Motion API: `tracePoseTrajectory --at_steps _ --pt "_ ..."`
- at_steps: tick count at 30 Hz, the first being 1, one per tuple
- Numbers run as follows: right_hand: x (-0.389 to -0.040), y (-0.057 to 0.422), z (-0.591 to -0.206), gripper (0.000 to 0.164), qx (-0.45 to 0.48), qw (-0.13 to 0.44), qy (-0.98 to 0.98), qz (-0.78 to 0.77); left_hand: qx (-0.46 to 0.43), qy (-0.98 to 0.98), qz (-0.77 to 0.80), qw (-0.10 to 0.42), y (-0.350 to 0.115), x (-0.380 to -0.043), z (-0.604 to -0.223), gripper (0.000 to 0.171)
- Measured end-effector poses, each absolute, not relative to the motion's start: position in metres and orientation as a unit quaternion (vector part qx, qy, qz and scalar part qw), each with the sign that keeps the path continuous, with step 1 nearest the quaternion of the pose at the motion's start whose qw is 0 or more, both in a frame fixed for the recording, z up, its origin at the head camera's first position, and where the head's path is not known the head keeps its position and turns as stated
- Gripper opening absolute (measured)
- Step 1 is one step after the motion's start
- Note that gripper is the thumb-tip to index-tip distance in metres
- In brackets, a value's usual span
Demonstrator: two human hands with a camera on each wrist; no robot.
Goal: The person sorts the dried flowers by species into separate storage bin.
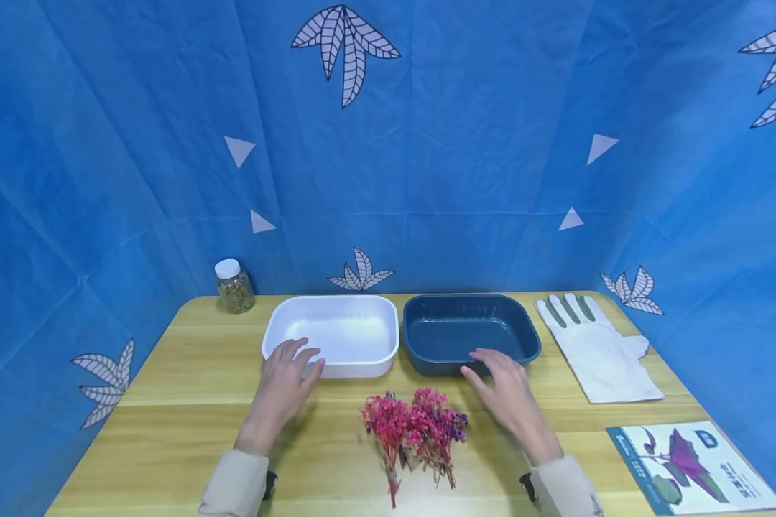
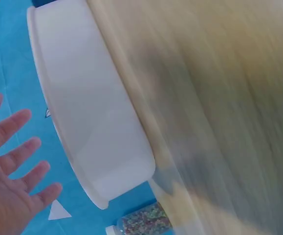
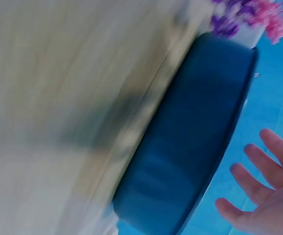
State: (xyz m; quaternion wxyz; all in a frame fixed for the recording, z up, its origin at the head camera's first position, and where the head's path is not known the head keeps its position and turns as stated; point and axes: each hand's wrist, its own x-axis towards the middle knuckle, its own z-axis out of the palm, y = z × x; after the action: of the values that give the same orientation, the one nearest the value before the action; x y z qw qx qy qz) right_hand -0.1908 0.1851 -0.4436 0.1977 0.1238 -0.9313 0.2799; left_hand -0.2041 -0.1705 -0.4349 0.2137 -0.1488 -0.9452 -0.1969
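My left hand (image 1: 286,382) hovers by the front left corner of a white basin (image 1: 383,368), fingers spread and nothing in them. In the left wrist view its fingers (image 2: 18,159) stand apart from the basin's wall (image 2: 90,103). Over the front rim of a dark blue basin (image 1: 427,365) reaches my right hand (image 1: 506,391), also spread and holding nothing. The right wrist view has its fingers (image 3: 263,169) apart from the dark wall (image 3: 180,132). Between the hands lie two bunches of dried flowers, one pink (image 1: 388,424), the other pink and purple (image 1: 432,431).
A jar with a white lid (image 1: 236,287) and dried bits inside stands at the back left. On the right lie white gloves (image 1: 611,362) with green finger stripes, and a printed plant packet (image 1: 692,467) nearer the front. A blue cloth (image 1: 459,179) hangs behind the wooden table (image 1: 168,416).
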Motion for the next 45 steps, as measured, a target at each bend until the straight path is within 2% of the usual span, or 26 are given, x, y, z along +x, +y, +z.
tracePoseTrajectory --at_steps 3,8,16,21,26,37,45 --pt "-0.184 0.180 -0.443 0.038 0.114 0.174 -0.924 0.320 -0.148 -0.934 -0.234 0.226 -0.169 -0.204 -0.432 0.023" --pt "-0.169 0.171 -0.441 0.036 0.075 0.126 -0.911 0.384 -0.121 -0.918 -0.313 0.211 -0.171 -0.204 -0.430 0.023" --pt "-0.146 0.156 -0.440 0.025 0.029 0.103 -0.885 0.453 -0.047 -0.898 -0.368 0.237 -0.189 -0.204 -0.427 0.022" --pt "-0.131 0.148 -0.440 0.018 0.003 0.078 -0.863 0.500 0.001 -0.896 -0.383 0.225 -0.204 -0.204 -0.426 0.024" --pt "-0.117 0.141 -0.444 0.018 -0.011 0.062 -0.853 0.518 0.028 -0.895 -0.383 0.225 -0.218 -0.204 -0.430 0.028" --pt "-0.106 0.141 -0.451 0.023 -0.023 0.038 -0.849 0.526 0.061 -0.902 -0.403 0.144 -0.230 -0.203 -0.433 0.046" --pt "-0.107 0.145 -0.458 0.028 -0.028 0.014 -0.851 0.525 0.065 -0.901 -0.416 0.103 -0.232 -0.205 -0.438 0.050"
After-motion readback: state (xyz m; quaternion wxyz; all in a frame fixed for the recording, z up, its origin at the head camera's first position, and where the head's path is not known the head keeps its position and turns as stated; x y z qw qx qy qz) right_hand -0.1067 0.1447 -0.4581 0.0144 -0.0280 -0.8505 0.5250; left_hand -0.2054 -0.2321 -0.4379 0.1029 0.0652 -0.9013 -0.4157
